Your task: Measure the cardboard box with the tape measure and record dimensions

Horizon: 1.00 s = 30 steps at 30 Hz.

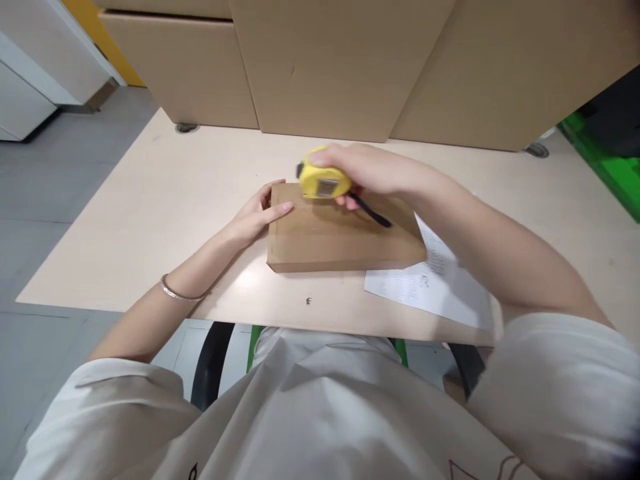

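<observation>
A closed brown cardboard box (330, 233) lies flat on the table in front of me. My left hand (260, 212) grips its left end, thumb on the top face and fingers along the far left corner. Above the box's far part, my right hand (363, 170) is wrapped round a yellow tape measure (323, 180). A black wrist strap (371, 212) hangs from the tape measure over the box top. No drawn-out blade can be made out; the tape measure is slightly blurred.
Printed paper sheets (433, 287) lie partly under the box's right end. Large cardboard boxes (325, 73) stand along the back of the pale table (125, 200). A green and black object (610, 153) is at the far right. Black chair armrests (213, 363) flank my lap.
</observation>
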Tool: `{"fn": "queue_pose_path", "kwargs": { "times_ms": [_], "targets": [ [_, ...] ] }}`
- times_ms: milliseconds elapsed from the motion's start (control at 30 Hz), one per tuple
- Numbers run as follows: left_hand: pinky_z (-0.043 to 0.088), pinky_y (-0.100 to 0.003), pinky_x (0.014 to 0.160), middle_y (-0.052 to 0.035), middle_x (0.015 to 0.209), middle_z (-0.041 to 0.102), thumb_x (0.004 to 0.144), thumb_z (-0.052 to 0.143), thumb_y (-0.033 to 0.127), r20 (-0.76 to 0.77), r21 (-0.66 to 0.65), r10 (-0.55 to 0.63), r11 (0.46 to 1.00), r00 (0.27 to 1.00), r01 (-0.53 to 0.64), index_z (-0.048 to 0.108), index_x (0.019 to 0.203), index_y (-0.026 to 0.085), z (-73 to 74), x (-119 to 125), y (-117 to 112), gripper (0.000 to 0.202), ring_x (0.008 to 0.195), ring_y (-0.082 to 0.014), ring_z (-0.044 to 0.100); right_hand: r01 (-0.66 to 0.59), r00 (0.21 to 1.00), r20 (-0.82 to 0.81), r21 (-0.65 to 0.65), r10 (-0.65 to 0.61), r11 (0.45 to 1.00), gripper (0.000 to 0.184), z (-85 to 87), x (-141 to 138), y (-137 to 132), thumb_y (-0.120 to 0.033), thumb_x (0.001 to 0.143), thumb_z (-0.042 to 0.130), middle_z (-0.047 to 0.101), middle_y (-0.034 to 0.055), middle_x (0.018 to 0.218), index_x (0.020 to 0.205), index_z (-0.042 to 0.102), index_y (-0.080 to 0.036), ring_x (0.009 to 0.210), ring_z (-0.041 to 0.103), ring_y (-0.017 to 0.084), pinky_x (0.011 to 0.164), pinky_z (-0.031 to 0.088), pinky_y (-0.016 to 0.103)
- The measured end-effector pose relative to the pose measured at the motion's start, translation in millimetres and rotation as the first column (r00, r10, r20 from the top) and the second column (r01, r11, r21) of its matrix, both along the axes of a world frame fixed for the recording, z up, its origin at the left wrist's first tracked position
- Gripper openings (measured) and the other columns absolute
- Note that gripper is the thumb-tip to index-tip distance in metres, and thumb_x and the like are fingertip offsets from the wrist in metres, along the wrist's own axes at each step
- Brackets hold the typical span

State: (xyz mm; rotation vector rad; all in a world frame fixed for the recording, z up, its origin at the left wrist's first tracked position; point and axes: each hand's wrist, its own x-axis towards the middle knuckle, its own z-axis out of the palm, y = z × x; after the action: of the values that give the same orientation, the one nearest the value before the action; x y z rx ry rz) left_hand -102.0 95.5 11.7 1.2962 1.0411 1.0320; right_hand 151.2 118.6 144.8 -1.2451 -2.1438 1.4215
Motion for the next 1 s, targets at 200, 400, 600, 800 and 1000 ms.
{"fn": "queue_pose_path", "kwargs": {
  "times_ms": [200,400,600,800,1000],
  "targets": [
    [0.051,-0.047,0.128,-0.0117,0.135,0.078,0.090,0.087,0.055,0.069,0.190,-0.228,0.959,0.971,0.212,0.077,0.118,0.020,1.4,0,6,0.046,0.139,-0.0327,0.070,-0.095,0.978,0.184,-0.033,0.100,0.995,0.060,-19.0,-77,35,-0.074,0.103,0.052,0.054,0.0033,0.062,0.076,0.058,-0.021,0.052,0.050,0.015,0.050,0.040,0.028],
    [0.048,-0.051,0.131,-0.0131,0.145,0.075,0.090,0.088,0.054,0.073,0.205,-0.216,0.959,0.974,0.197,0.074,0.131,0.021,-4.1,-2,8,0.054,0.145,-0.0343,0.066,-0.138,0.968,0.212,-0.012,0.137,0.990,0.060,-19.3,-73,38,-0.072,0.105,0.047,0.053,0.0032,0.064,0.079,0.060,-0.020,0.052,0.049,0.014,0.053,0.039,0.028],
    [0.035,-0.056,0.140,-0.0032,0.171,0.056,0.092,0.084,0.058,-0.042,0.168,-0.149,0.974,0.988,0.154,0.042,0.171,0.041,-7.9,-12,9,0.092,0.165,-0.0368,0.047,-0.079,0.955,0.281,-0.050,0.090,0.996,0.052,-7.6,0,33,-0.066,0.108,0.047,0.054,0.0021,0.063,0.082,0.058,-0.021,0.052,0.046,0.014,0.054,0.040,0.028],
    [0.018,-0.065,0.143,-0.0031,0.189,0.025,0.094,0.075,0.071,-0.263,0.175,-0.104,0.973,0.959,0.153,0.036,0.176,0.038,1.5,-16,6,0.097,0.177,-0.0434,0.013,0.102,0.961,0.265,-0.065,-0.081,0.993,0.037,-11.5,123,23,-0.036,0.109,0.038,0.052,0.0001,0.063,0.085,0.062,-0.021,0.050,0.040,0.013,0.055,0.034,0.031],
    [0.020,-0.062,0.143,-0.0031,0.190,0.022,0.094,0.075,0.069,-0.259,0.157,-0.075,0.981,0.963,0.118,0.033,0.176,0.038,6.3,-13,1,0.098,0.177,-0.0427,0.011,0.263,0.943,0.230,-0.071,-0.241,0.962,0.034,-18.3,164,8,-0.035,0.106,0.044,0.054,0.0001,0.063,0.083,0.065,-0.023,0.052,0.038,0.013,0.058,0.032,0.032]
  ]
}}
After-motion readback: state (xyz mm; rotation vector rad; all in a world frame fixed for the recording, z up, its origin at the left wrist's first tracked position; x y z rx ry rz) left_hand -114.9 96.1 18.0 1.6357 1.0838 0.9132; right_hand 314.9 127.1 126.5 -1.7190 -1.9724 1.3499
